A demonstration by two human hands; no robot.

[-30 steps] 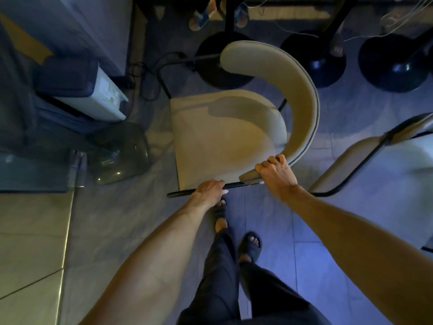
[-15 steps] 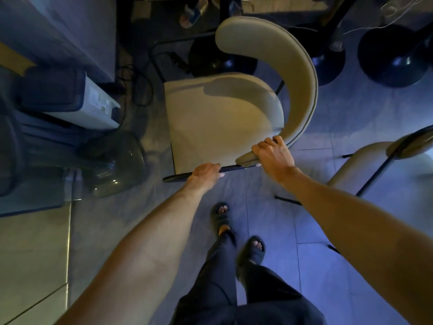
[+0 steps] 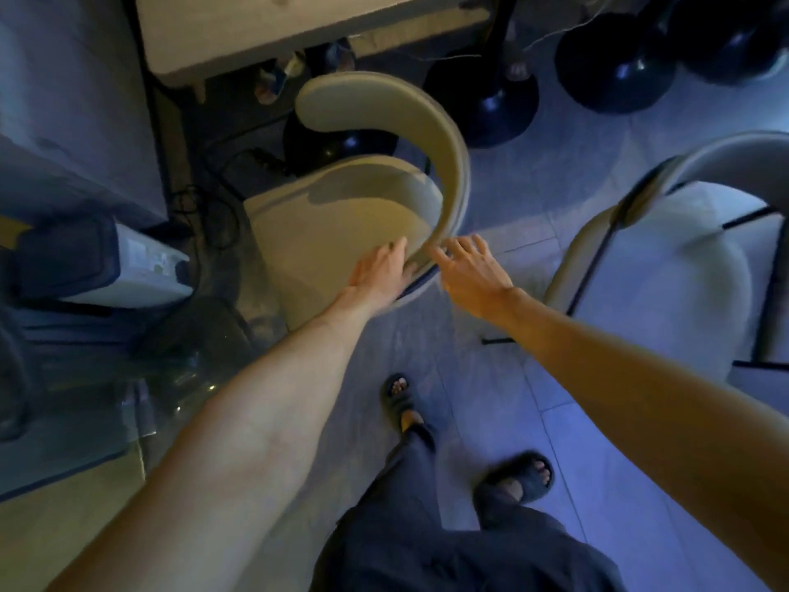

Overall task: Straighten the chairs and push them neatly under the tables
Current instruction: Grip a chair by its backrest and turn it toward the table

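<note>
A beige chair (image 3: pixel 341 232) with a curved backrest (image 3: pixel 444 164) stands in front of me, its far side close to the pale table (image 3: pixel 273 23) at the top. My left hand (image 3: pixel 380 271) lies flat with straight fingers against the near end of the backrest, over the seat. My right hand (image 3: pixel 465 267) hovers with fingers spread just right of that backrest end, holding nothing. Motion blur hides whether it touches the chair. A second beige chair (image 3: pixel 683 267) with a black frame stands to the right.
Black round pedestal bases (image 3: pixel 615 74) stand on the tiled floor at the top right. A white and dark appliance (image 3: pixel 106 258) and a clear water jug (image 3: pixel 192 356) sit at the left, with cables near the wall. Another person's feet (image 3: pixel 273 79) show under the table.
The chair has slid forward toward the table. My left hand let go of the black frame bar and now presses flat. My right hand released the backrest end and opened.
</note>
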